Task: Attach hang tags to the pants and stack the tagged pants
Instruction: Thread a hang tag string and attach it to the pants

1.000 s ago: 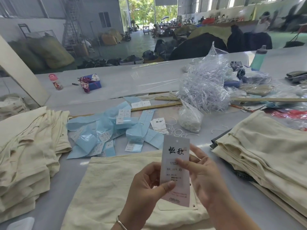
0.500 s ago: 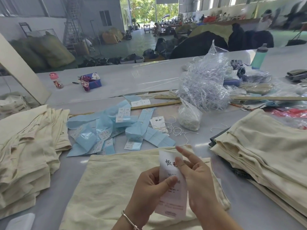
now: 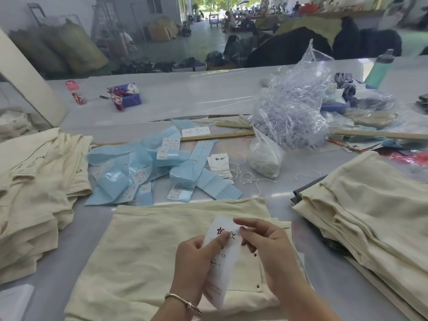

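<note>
A white hang tag (image 3: 220, 262) with dark printed characters hangs upright over a folded cream pair of pants (image 3: 143, 256) lying flat on the table in front of me. My left hand (image 3: 196, 265) holds the tag from the left, thumb pressed on its face. My right hand (image 3: 264, 244) pinches the tag's top right edge with fingertips. More white hang tags (image 3: 220, 164) with loose white strings lie beyond the pants. The tag hides part of a pocket with metal studs.
A stack of cream pants (image 3: 34, 193) rises at the left and another stack (image 3: 370, 216) at the right. Blue paper wrappers (image 3: 143, 167), a small bag of white strings (image 3: 266, 158), a big clear plastic bag (image 3: 291, 107) and wooden sticks (image 3: 217, 136) lie behind.
Both hands have lowered the tag from chest height down toward the pants. My left thumb has slid up onto the printed characters and the right fingers moved to the top edge.
</note>
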`<control>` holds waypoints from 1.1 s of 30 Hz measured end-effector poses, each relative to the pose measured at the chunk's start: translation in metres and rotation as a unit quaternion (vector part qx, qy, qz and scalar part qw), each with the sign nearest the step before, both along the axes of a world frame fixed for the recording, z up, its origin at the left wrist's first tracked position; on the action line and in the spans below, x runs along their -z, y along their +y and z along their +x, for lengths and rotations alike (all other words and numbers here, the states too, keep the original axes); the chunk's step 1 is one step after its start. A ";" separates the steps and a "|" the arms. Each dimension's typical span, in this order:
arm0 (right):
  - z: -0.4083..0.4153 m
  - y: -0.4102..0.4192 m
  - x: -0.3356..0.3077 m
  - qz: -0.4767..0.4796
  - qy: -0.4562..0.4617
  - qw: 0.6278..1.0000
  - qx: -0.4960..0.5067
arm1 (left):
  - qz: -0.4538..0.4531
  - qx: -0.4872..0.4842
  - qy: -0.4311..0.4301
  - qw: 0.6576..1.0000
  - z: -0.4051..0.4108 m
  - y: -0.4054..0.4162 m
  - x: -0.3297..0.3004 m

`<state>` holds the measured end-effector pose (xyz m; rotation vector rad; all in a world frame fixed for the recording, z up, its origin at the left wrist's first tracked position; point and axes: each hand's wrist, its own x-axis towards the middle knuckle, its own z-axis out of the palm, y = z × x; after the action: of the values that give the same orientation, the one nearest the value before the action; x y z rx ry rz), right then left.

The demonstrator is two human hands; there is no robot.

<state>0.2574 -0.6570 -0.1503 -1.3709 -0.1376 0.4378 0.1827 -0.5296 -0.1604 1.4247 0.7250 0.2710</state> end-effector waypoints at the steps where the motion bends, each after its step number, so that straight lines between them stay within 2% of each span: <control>1: 0.015 -0.002 0.003 -0.018 -0.009 0.999 0.027 | -0.018 -0.012 0.002 1.000 0.004 0.003 0.004; 4: 0.081 -0.013 0.011 -0.105 -0.074 0.983 0.127 | -0.065 -0.033 0.014 0.997 0.015 0.018 0.012; 6: 0.132 -0.019 0.020 -0.233 -0.152 0.949 0.148 | -0.075 -0.038 0.028 0.996 0.022 0.027 0.018; 8: 0.177 -0.017 0.033 -0.366 -0.212 0.901 0.101 | -0.063 -0.043 0.042 0.996 0.028 0.032 0.025; 10: 0.209 -0.008 0.049 -0.452 -0.258 0.854 0.016 | -0.046 -0.050 0.054 0.996 0.033 0.033 0.032; 16: 0.252 0.017 0.090 -0.544 -0.329 0.746 -0.199 | -0.045 -0.050 0.062 0.996 0.047 0.038 0.046; 23: 0.263 0.033 0.103 -0.593 -0.363 0.667 -0.267 | -0.087 -0.071 0.060 0.992 0.053 0.042 0.051; 24: 0.262 0.034 0.101 -0.585 -0.355 0.684 -0.253 | -0.087 -0.072 0.063 0.992 0.052 0.042 0.052; 25: 0.260 0.034 0.097 -0.561 -0.331 0.723 -0.229 | -0.088 -0.072 0.065 0.991 0.051 0.041 0.052; 28: 0.241 0.031 0.067 -0.396 -0.209 0.882 -0.147 | -0.097 -0.060 0.062 0.992 0.044 0.041 0.050; 29: 0.231 0.030 0.054 -0.329 -0.178 0.917 -0.137 | -0.097 -0.052 0.054 0.992 0.042 0.041 0.049; 31: 0.206 0.028 0.028 -0.218 -0.147 0.955 -0.135 | -0.085 -0.034 0.032 0.995 0.037 0.040 0.043; 33: 0.176 0.024 0.003 -0.145 -0.142 0.969 -0.140 | -0.063 -0.020 0.011 0.998 0.033 0.037 0.034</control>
<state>0.4338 -0.6335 -0.1536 -1.7070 -0.5241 0.5088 0.2153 -0.4929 -0.1947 1.2956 0.7747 0.2366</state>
